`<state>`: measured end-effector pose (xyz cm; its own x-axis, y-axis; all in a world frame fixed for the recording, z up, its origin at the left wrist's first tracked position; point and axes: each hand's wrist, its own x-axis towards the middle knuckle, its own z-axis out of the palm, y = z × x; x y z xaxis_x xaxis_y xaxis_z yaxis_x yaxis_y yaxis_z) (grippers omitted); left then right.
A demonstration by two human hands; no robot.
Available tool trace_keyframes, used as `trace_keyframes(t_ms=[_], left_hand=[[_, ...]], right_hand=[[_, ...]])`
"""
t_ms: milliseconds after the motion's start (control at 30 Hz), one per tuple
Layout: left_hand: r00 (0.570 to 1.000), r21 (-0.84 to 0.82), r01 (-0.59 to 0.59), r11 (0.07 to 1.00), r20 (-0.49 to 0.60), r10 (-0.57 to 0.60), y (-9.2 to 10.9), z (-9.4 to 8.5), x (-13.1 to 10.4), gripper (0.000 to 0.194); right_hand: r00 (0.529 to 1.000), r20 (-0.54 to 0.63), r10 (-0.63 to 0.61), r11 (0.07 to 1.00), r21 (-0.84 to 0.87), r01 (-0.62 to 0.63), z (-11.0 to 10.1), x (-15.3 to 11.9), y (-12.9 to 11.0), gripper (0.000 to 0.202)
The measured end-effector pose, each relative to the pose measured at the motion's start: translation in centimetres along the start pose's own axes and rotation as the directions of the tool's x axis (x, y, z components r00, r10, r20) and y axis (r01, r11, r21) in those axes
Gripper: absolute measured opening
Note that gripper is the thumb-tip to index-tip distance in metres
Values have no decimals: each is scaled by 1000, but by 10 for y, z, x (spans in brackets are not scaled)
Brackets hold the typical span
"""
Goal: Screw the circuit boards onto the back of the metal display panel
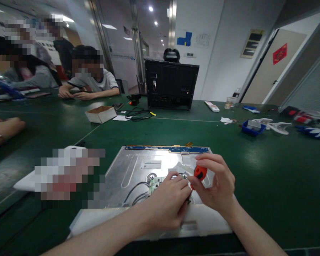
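Note:
A metal display panel [133, 160] lies flat on the green table, with a blue circuit strip along its far edge. On the panel is a small green circuit board [155, 182] with black cables. My left hand [170, 199] rests over that board, its fingers bent down and together; what they hold, if anything, is hidden. My right hand [218, 181] pinches a red and black screwdriver handle [200, 172] between thumb and fingers just right of my left hand. The tool's lower end is hidden near my left fingertips.
Beyond the panel stand a black monitor housing [172, 85] and an open cardboard box [100, 114] near black cables. A blue tray [253, 128] and gloves lie at right. A white bag [29, 181] lies left; several people sit or stand at far left.

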<state>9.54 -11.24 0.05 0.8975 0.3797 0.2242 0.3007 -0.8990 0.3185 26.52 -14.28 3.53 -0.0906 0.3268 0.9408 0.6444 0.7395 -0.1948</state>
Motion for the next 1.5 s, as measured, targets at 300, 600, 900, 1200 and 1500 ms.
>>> trace_keyframes(t_ms=[300,600,900,1200,1500], left_hand=[[1000,16,-3,1000,-5,3,-2,3,0,24],[1000,3,-9,1000,-6,9,-2,3,0,20],[1000,-5,1,1000,-4,-1,0,0,0,24],[1000,2,8,1000,5,-8,-1,1,1,14],[1000,6,1,1000,-10,-1,0,0,1,11]], right_hand=[[1000,-2,19,997,-72,-19,0,1,-2,30],[999,13,38,998,51,-39,0,-2,1,29],[999,-24,31,999,-14,-31,0,-4,4,28],[996,46,78,992,97,-82,-2,-7,5,32],[985,14,174,973,149,-174,1,-13,6,39]])
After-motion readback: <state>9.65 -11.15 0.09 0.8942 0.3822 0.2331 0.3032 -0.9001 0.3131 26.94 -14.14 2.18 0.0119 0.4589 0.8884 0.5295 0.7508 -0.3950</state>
